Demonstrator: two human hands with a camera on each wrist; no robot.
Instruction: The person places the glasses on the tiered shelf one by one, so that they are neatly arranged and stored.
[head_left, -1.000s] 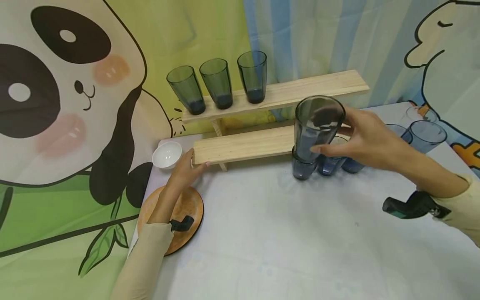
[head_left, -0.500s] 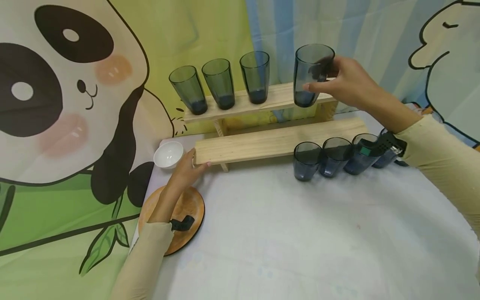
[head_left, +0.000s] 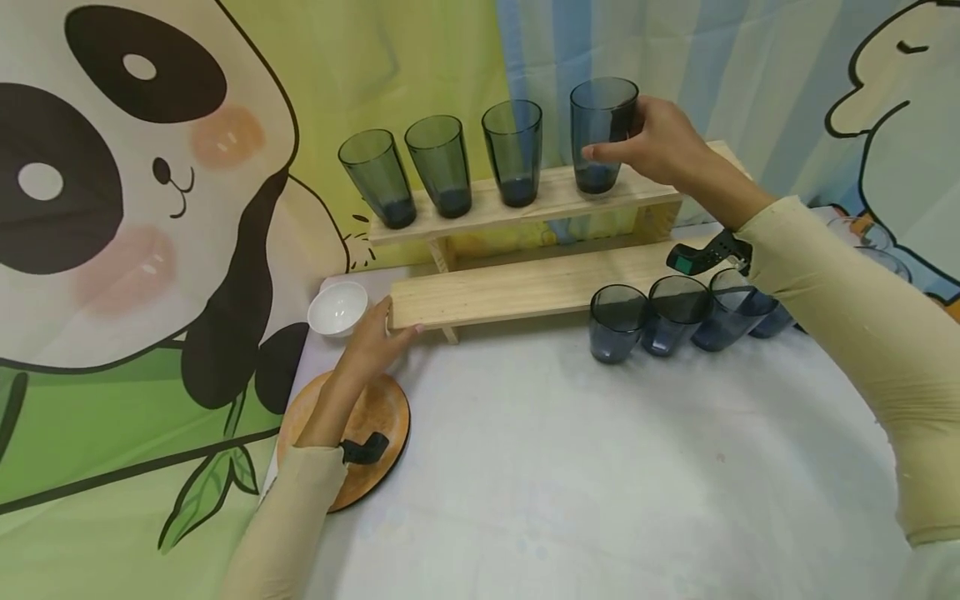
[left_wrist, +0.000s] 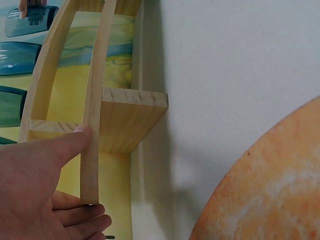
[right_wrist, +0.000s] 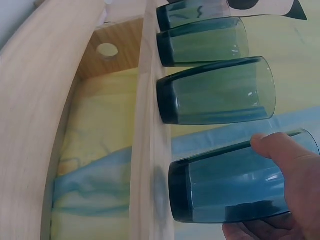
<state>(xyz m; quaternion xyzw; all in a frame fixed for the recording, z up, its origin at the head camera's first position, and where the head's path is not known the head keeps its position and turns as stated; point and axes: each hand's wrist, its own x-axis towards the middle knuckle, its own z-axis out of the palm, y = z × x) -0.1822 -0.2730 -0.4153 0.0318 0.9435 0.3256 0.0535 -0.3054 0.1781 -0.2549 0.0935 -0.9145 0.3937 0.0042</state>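
Note:
My right hand (head_left: 663, 142) grips a dark tinted drinking glass (head_left: 592, 129), upright over the upper board (head_left: 553, 193) of a two-tier wooden shelf. In the right wrist view the base of the glass (right_wrist: 225, 185) is at or very near the board; I cannot tell if it touches. Three similar glasses (head_left: 513, 146) stand to its left on that board. My left hand (head_left: 366, 343) holds the left end of the lower board (head_left: 495, 290). In the left wrist view its thumb (left_wrist: 75, 142) presses one face of the board, with the fingers curled around the end.
Several tinted glasses (head_left: 617, 327) stand in a row before the lower board's right part; clear glasses (head_left: 885, 262) are farther right, partly hidden by the sleeve. A white bowl (head_left: 337, 308) and a round wooden plate (head_left: 382, 433) lie at left on the white-covered table (head_left: 555, 467).
My right hand has lifted the glass from above the front row, carried it up and back, then slightly left over the upper board. The left hand keeps its place.

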